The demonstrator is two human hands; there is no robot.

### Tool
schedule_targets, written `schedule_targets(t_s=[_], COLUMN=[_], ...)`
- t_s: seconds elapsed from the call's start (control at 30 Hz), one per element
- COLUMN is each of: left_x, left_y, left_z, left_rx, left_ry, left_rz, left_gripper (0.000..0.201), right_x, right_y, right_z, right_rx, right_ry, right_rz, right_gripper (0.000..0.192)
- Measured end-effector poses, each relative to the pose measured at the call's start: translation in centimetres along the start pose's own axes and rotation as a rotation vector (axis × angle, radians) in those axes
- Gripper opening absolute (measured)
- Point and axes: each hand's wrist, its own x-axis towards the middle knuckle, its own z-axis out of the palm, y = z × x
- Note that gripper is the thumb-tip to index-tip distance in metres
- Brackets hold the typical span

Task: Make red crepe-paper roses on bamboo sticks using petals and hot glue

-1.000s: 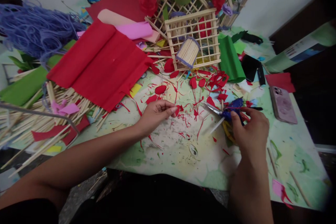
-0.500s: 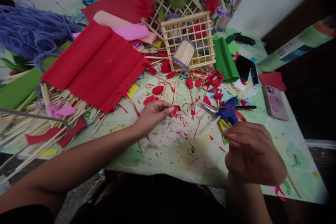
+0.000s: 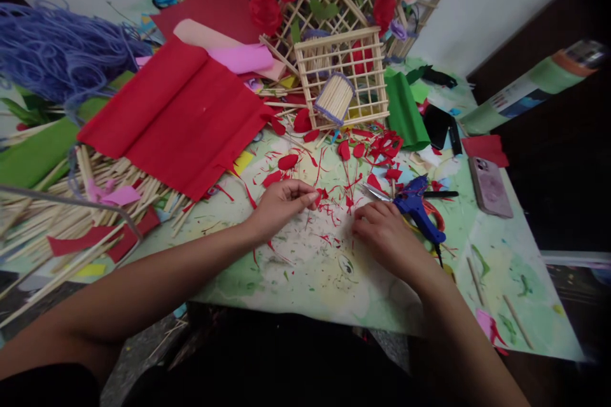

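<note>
Pinching a small red paper petal (image 3: 319, 196) between thumb and forefinger, the left hand (image 3: 279, 203) rests on the table (image 3: 310, 267) near the middle of the view. The fingers are narrow, closed on the petal. The right hand (image 3: 386, 238) lies at about 4 o'clock from the left one, palm down, fingers loosely curled and holding nothing that I can see; its fingertips touch the table among thin red scraps (image 3: 334, 216).

The blue glue gun (image 3: 420, 210) lies just beside the right hand, at about 2 o'clock from it, with scissors (image 3: 375, 193) touching its nose side. More cut petals (image 3: 289, 162) lie at 12 o'clock from the left hand, below the wooden grid box (image 3: 344, 76).

I think it is best to keep the pinch light at the petal's edge so the soft paper does not crease, and to keep the petal away from the loose scraps, which may stick.
</note>
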Motion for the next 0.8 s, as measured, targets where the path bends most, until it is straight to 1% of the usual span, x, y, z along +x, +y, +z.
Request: schedule_targets(t_s=[0.07,0.13,0.2,0.23,0.27,0.3,0.33,0.37,0.43,0.53,0.6,0.63,0.67,0.73,0.77,0.8], left_x=[0.0,0.1,0.1,0.1,0.1,0.0,0.0,0.0,0.0,0.0,0.0,0.1,0.1,0.2,0.2,0.2], left_y=[-0.1,-0.1,0.0,0.1,0.2,0.3,0.4,0.5,0.5,0.4,0.3,0.2,0.2,0.2,0.1,0.1], left_z=[0.0,0.0,0.0,0.1,0.1,0.1,0.1,0.1,0.0,0.0,0.0,0.0,0.0,0.0,0.0,0.0], left_rx=[-0.007,-0.015,-0.025,-0.029,-0.032,-0.035,-0.038,-0.041,-0.042,-0.032,-0.028,-0.030,-0.033,-0.047,-0.054,-0.059], left_ry=[-0.002,-0.005,-0.007,-0.007,-0.006,-0.003,-0.003,-0.005,-0.014,-0.013,-0.006,-0.006,-0.007,-0.009,-0.009,-0.008], left_rz=[0.007,0.009,0.007,0.008,0.010,0.012,0.015,0.018,0.024,0.035,0.041,0.040,0.037,0.028,0.023,0.019], left_gripper=[0.022,0.022,0.021,0.021,0.020,0.020,0.019,0.019,0.019,0.019,0.019,0.019,0.019,0.019,0.019,0.019], right_x=[0.3,0.4,0.3,0.2,0.1,0.1,0.2,0.5,1.2,2.4,2.8,2.7,2.5,1.5,0.8,0.0], right_y=[-0.8,-2.2,-4.3,-5.4,-6.4,-7.3,-7.9,-8.2,-8.2,-7.3,-6.8,-6.6,-6.5,-6.0,-5.6,-4.9], right_z=[-0.5,-1.3,-2.3,-2.8,-3.2,-3.4,-3.4,-3.1,-1.9,0.4,1.3,1.4,1.2,0.1,-0.6,-1.3], right_rx=[0.142,0.404,0.793,1.029,1.272,1.478,1.631,1.742,1.852,1.851,1.750,1.646,1.495,1.084,0.847,0.641], right_ry=[0.043,0.163,0.338,0.423,0.476,0.444,0.393,0.341,0.274,0.269,0.248,0.231,0.216,0.231,0.278,0.363], right_rz=[0.011,0.066,0.154,0.244,0.337,0.412,0.476,0.532,0.630,0.733,0.721,0.686,0.637,0.536,0.506,0.502], right_gripper=[0.015,0.014,0.010,0.009,0.007,0.008,0.011,0.015,0.022,0.028,0.028,0.026,0.022,0.017,0.017,0.019])
